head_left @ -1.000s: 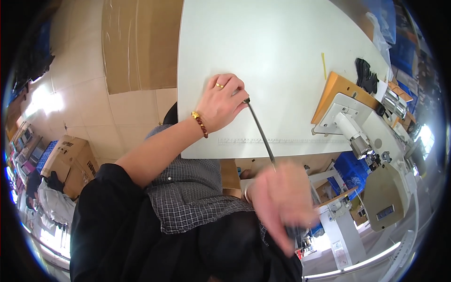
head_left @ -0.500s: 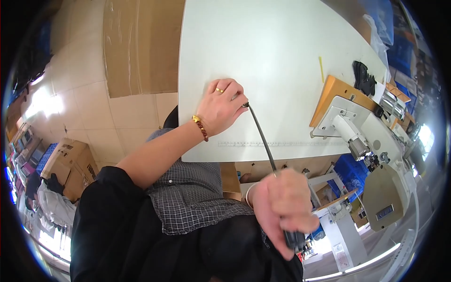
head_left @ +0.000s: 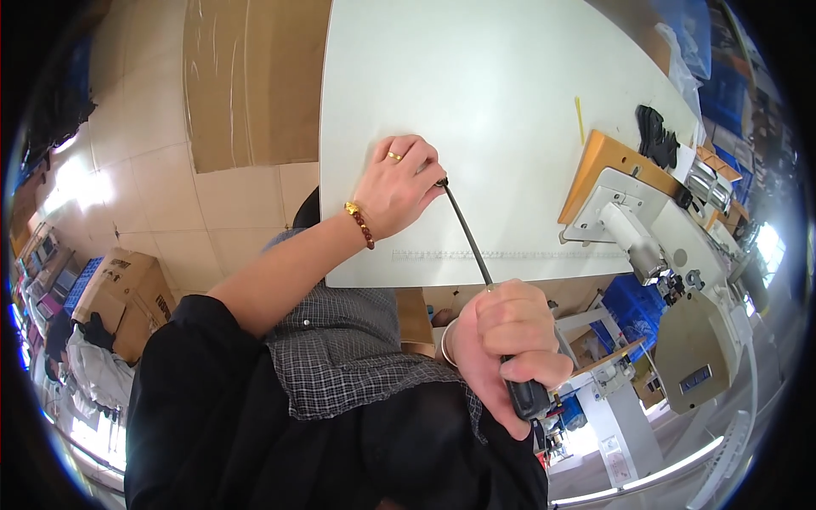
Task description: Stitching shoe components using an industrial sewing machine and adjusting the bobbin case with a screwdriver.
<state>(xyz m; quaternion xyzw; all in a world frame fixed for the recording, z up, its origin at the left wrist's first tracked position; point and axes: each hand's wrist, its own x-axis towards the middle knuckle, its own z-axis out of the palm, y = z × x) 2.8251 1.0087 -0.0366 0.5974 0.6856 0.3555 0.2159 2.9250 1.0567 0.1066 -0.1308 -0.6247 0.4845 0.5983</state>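
Observation:
My right hand [head_left: 510, 340] is wrapped round the black handle of a long screwdriver [head_left: 469, 231], below the near edge of the white table [head_left: 510, 102]. Its dark shaft slants up and left over the table to my left hand [head_left: 393, 191]. There, the fingers are bent and pinched together at the shaft's tip, on a small dark piece [head_left: 441, 182]. Most of that piece is hidden by my fingers, so its kind cannot be made out.
A sewing machine [head_left: 625, 225] with a wooden board [head_left: 603, 174] stands at the table's right. Behind it lie a black glove-like item [head_left: 654, 136] and a yellow strip [head_left: 579, 119]. A ruler scale [head_left: 510, 255] runs along the near edge; cardboard [head_left: 251, 85] lies left.
My right hand has moved up, nearer the table edge, with the screwdriver in it, and its blur is gone. My left hand keeps its pinch at the tip.

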